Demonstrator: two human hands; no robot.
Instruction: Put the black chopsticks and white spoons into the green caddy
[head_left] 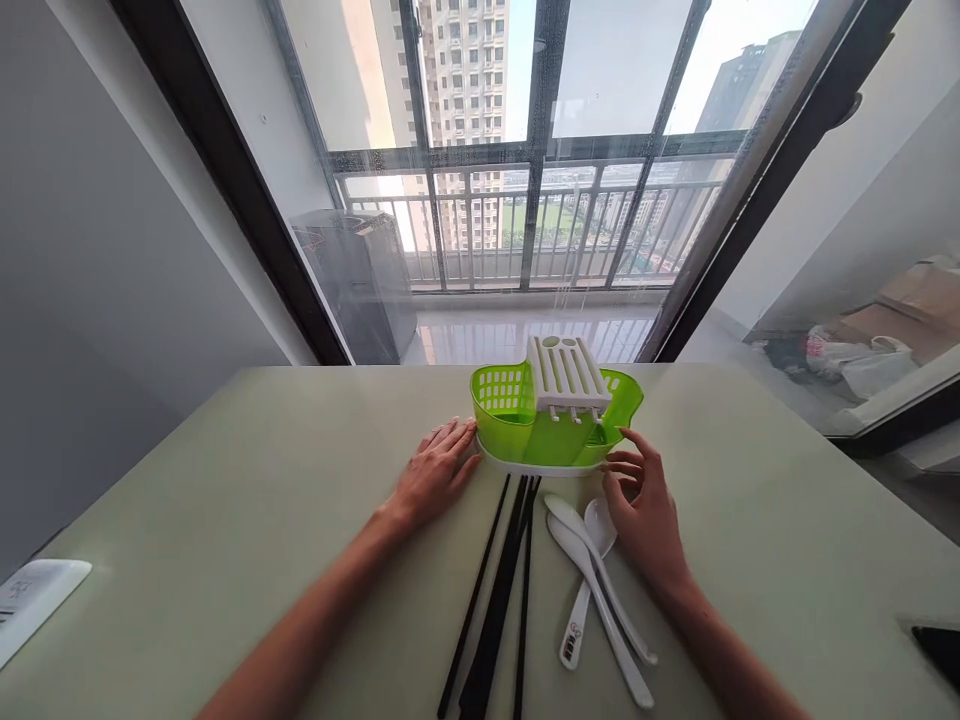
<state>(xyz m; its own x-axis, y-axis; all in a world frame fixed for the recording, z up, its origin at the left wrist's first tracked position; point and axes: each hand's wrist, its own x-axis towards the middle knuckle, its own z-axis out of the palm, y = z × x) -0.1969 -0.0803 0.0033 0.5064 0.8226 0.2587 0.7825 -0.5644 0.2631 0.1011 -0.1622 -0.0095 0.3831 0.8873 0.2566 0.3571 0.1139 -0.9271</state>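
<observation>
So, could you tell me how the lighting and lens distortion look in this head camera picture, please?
Head view: strong daylight through the window blows out the sky; the table reflects a soft sheen; wide-angle bending curves the frame edges; the green caddy, both hands, left hand and right hand, the chopsticks and spoons stay sharp, with faint shadows.

Cutlery drainer basket (507, 412): bright lime green, walls patterned with a grid of small slots. Insert rack (566, 375): white, ribbed with parallel slits. Base tray (525, 464): white. Chopsticks (499, 590): plain black. Spoons (592, 580): white, one handle bearing a small dark mark, possibly a logo. Table (225, 500): pale grey-green, unpatterned. Flat object at the left edge (34, 600): white. Object at the right edge (941, 650): black.
</observation>
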